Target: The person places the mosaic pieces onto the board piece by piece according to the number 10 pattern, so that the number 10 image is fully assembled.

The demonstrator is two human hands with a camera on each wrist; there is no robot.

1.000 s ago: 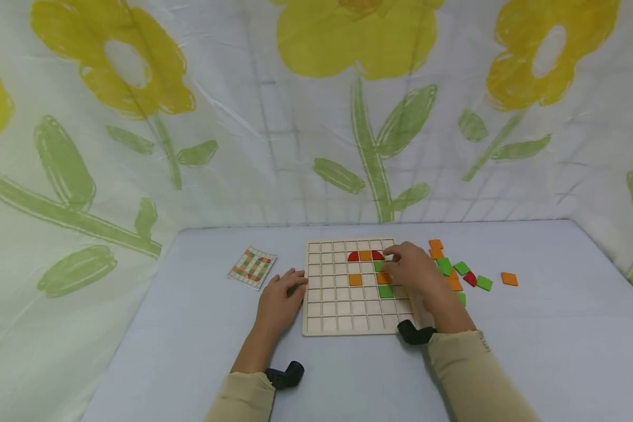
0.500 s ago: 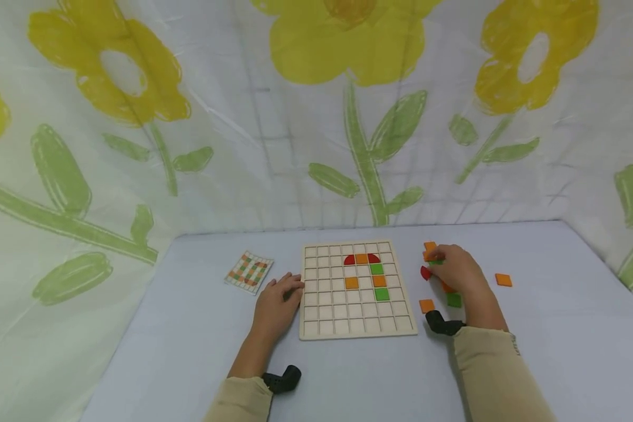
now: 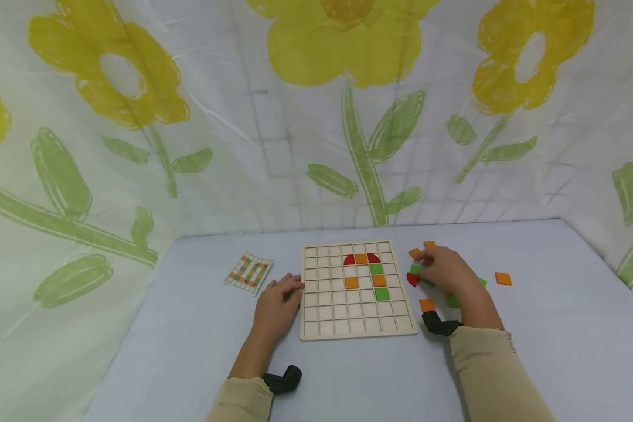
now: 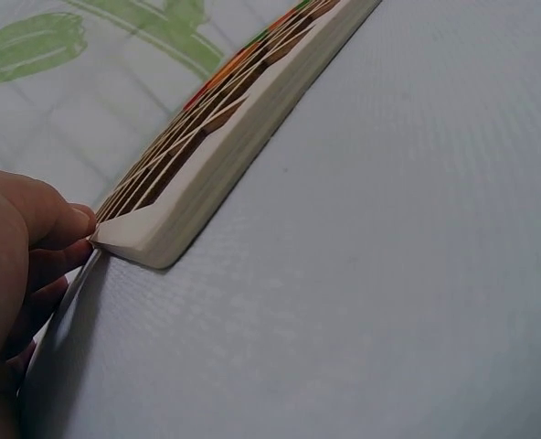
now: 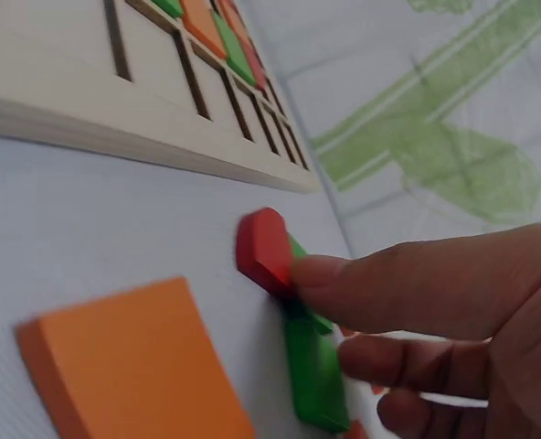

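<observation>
Card with a checked pattern, far left on the pale table, apart from everything else. Next, left hand, fingers curled softly, fingertips touching the left edge of the wooden grid board. Holding nothing. On the board, red, orange and green tiles sitting in the squares near the top middle. Right of the board, a red piece, just beside the board's edge, touched by a fingertip of the right hand. Pinched or only pushed: cannot tell. Green piece lying right against the red one, under the fingers. Orange square near the wrist. More loose pieces around the hand. One more orange tile far right, alone.
</observation>
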